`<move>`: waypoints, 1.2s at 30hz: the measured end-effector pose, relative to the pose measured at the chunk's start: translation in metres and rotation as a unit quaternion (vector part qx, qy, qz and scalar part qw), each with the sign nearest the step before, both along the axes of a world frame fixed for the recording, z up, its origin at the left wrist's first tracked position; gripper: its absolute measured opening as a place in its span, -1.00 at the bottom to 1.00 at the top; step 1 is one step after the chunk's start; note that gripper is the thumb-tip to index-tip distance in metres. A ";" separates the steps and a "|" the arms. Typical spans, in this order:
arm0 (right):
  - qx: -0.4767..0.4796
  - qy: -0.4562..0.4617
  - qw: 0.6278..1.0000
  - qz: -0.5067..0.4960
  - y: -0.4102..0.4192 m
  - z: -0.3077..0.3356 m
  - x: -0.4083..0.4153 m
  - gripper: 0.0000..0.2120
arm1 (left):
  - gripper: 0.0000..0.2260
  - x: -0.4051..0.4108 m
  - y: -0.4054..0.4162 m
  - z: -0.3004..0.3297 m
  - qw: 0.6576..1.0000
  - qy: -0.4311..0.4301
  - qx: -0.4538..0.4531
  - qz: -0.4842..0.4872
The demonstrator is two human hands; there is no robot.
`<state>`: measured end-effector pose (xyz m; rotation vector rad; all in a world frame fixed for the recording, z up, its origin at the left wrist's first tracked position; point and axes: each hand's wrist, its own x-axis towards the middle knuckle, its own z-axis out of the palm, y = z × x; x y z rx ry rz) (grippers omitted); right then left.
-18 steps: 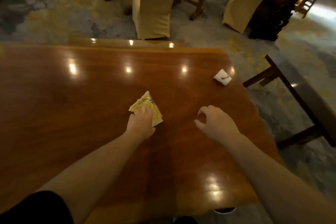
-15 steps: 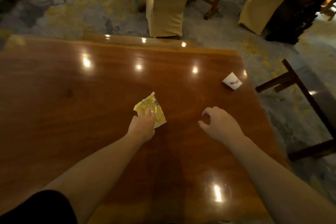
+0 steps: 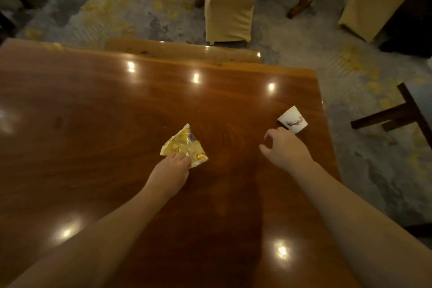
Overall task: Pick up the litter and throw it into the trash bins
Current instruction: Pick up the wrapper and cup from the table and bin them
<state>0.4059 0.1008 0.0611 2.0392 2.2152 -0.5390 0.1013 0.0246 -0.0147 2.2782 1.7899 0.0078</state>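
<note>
Near the table's (image 3: 93,105) middle, a yellow wrapper (image 3: 184,147) is apparently pinched by the left hand (image 3: 171,168); the right hand (image 3: 286,148), half-curled and empty, is held beside a paper cup (image 3: 293,119) near the right edge.

Two hands are showing: the left hand (image 3: 171,168) and the right hand (image 3: 286,148). One yellow wrapper (image 3: 184,145) is lying on one big brown table (image 3: 93,105). One white paper cup (image 3: 293,120) is lying on it too. That is making two bits of litter. Two chairs with cream covers are standing past the table, one chair (image 3: 230,4) in the middle and one chair (image 3: 374,2) at the right.
</note>
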 end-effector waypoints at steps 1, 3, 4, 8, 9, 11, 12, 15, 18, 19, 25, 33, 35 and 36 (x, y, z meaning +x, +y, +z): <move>0.009 -0.006 1.000 -0.002 0.009 -0.003 0.010 -0.67 | -0.82 0.011 0.005 0.002 1.000 -0.014 0.007 -0.001; 0.027 -0.021 0.999 -0.010 0.024 -0.011 0.027 -0.66 | -0.83 0.031 0.014 0.006 0.999 -0.034 0.019 -0.005; 0.034 -0.030 0.999 -0.015 0.031 -0.014 0.035 -0.64 | -0.84 0.040 0.018 0.007 0.999 -0.041 0.026 -0.009; 0.050 -0.076 0.995 -0.036 0.060 -0.032 0.060 -0.45 | -0.85 0.072 0.033 0.009 0.998 -0.057 0.032 -0.024; 0.048 -0.083 0.994 -0.045 0.067 -0.038 0.066 -0.38 | -0.85 0.079 0.036 0.007 0.997 -0.060 0.032 -0.027; 0.040 -0.088 0.993 -0.061 0.079 -0.049 0.075 -0.21 | -0.84 0.088 0.041 0.006 0.997 -0.062 0.028 -0.029; 0.035 -0.087 0.993 -0.072 0.085 -0.055 0.078 -0.14 | -0.84 0.092 0.043 0.004 0.997 -0.061 0.026 -0.030; 0.015 -0.065 0.991 -0.112 0.102 -0.070 0.085 0.00 | -0.84 0.098 0.045 0.003 0.998 -0.059 0.024 -0.028; 0.014 -0.045 0.990 -0.131 0.110 -0.082 0.089 -0.01 | -0.85 0.099 0.044 0.006 0.998 -0.053 0.025 -0.024; 0.023 -0.036 0.991 -0.128 0.110 -0.085 0.089 -0.04 | -0.85 0.098 0.044 0.007 0.998 -0.052 0.025 -0.022; 0.028 -0.002 0.996 -0.086 0.092 -0.084 0.078 -0.09 | -0.85 0.091 0.038 0.018 0.998 -0.052 0.029 -0.003; 0.075 0.048 0.996 0.001 0.016 -0.049 0.031 -0.15 | -0.89 0.066 -0.002 0.050 0.994 -0.052 0.093 0.020; 0.090 0.058 0.994 0.013 -0.012 -0.038 0.018 -0.15 | -0.89 0.055 -0.021 0.060 0.993 -0.053 0.107 0.023; 0.099 0.062 0.993 0.018 -0.027 -0.032 0.011 -0.15 | -0.90 0.049 -0.032 0.066 0.992 -0.054 0.114 0.026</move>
